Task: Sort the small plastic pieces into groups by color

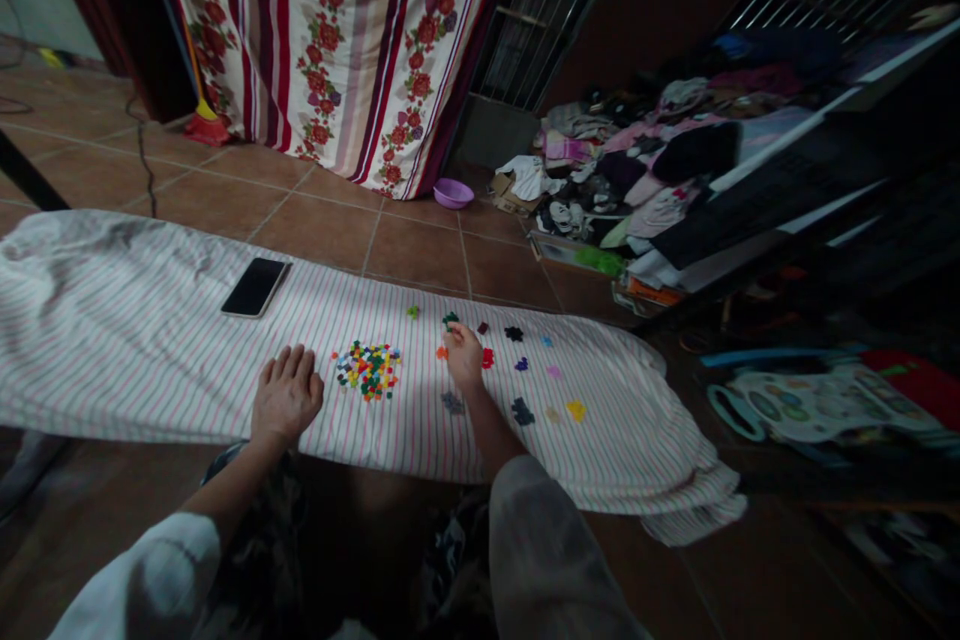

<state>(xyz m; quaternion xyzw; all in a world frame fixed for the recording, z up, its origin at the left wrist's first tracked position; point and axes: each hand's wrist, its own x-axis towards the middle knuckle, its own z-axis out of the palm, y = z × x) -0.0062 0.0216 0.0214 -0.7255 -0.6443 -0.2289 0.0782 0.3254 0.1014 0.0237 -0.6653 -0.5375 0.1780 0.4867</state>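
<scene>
A striped pink-and-white cloth (135, 340) lies spread on the tiled floor. In its middle sits a mixed pile of small coloured beads (367, 368). To the right are small sorted clusters of single colours: green (450, 319), dark blue (522, 411), yellow (576, 410), red (488, 358). My left hand (286, 392) rests flat on the cloth left of the mixed pile, fingers stretched out. My right hand (464, 355) is among the sorted clusters, fingers curled down in a pinch; what they hold is too small to see.
A black phone (255, 287) lies on the cloth at upper left. A purple bowl (453, 192) stands by the floral curtain (352, 40). A heap of clothes (637, 170) is piled at the right, with toys (810, 400) on the floor near it.
</scene>
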